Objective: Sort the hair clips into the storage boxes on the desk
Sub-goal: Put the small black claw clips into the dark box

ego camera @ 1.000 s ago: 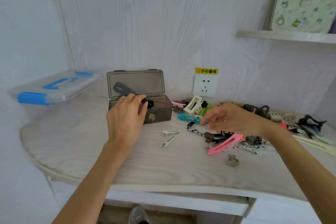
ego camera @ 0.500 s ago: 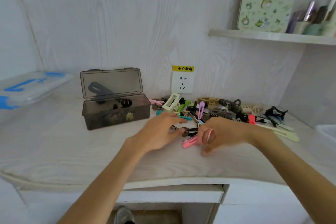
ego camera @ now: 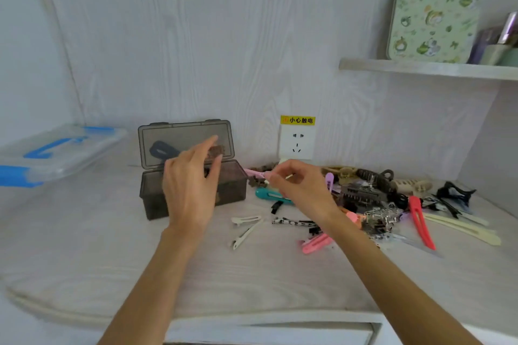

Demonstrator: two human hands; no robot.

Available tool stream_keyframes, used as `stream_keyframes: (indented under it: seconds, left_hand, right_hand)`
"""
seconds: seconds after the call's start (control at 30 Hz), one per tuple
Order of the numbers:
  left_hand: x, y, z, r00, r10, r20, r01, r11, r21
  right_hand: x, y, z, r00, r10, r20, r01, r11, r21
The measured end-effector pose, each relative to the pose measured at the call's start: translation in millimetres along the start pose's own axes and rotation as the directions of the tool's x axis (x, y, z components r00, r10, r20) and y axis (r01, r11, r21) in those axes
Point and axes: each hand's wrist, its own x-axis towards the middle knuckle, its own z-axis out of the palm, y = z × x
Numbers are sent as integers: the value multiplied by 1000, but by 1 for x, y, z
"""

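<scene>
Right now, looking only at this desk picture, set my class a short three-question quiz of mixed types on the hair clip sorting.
1. True or false: the lid of the dark storage box is shut.
2. Multiple choice: what does the left hand pinch above the box? A) a brown clip B) a red clip C) nothing
3. Fill in: the two white clips lie on the desk between the box and the ____ clip.

Key
1. False: the lid stands open.
2. A
3. pink
</scene>
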Motion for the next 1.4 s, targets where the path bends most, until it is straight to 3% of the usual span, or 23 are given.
stream_keyframes:
  seconds: [0.17,0.23,0.33,0.43,0.5,0.6,0.67,0.73,0.83,0.9,1.1,1.23,1.4]
  left_hand:
    - [-1,-23,-6,991,-129,-35,133,981,142]
    - [-4,-27,-3,989,-145,-1,143,975,170]
    - [-5,-33,-1,977,-188,99,166,966,198]
    - [-7,-31,-1,982,-152,107,129,972,194]
    - [-8,-22,-2,995,-62,77,50,987,155]
    - [-13,4,2,989,121,83,-123,992,21]
    - [-19,25,11,947,243,212,-235,970,-62]
    - [-23,42,28,867,316,384,-301,948,-101]
    - [-22,53,55,776,299,556,-324,944,-56]
    - [-19,53,68,747,239,620,-317,948,16]
    - [-22,33,79,809,108,578,-226,965,135]
    - [-21,27,79,826,196,529,-247,969,27]
    - [-29,34,82,691,275,668,-323,945,-55]
  right_hand:
    - [21,-3,58,957,-240,-164,181,933,-311]
    - [27,0,69,954,-277,-115,211,892,-400]
    - [29,7,74,962,-266,66,264,833,-487]
    - [30,7,55,953,-294,67,292,839,-460]
    - [34,8,29,970,-238,49,236,876,-421]
    - [42,19,-18,988,-156,-3,134,856,-499]
    - [43,31,-42,995,-103,14,95,839,-536]
    - [41,43,-53,993,-8,122,71,848,-525]
    - [36,55,-57,948,105,299,83,828,-554]
    - [34,56,-63,931,139,337,76,830,-552]
    - [32,52,-70,877,189,441,121,803,-584]
    - [33,51,-67,915,127,382,155,766,-624]
    - [33,51,-73,951,151,269,62,761,-645]
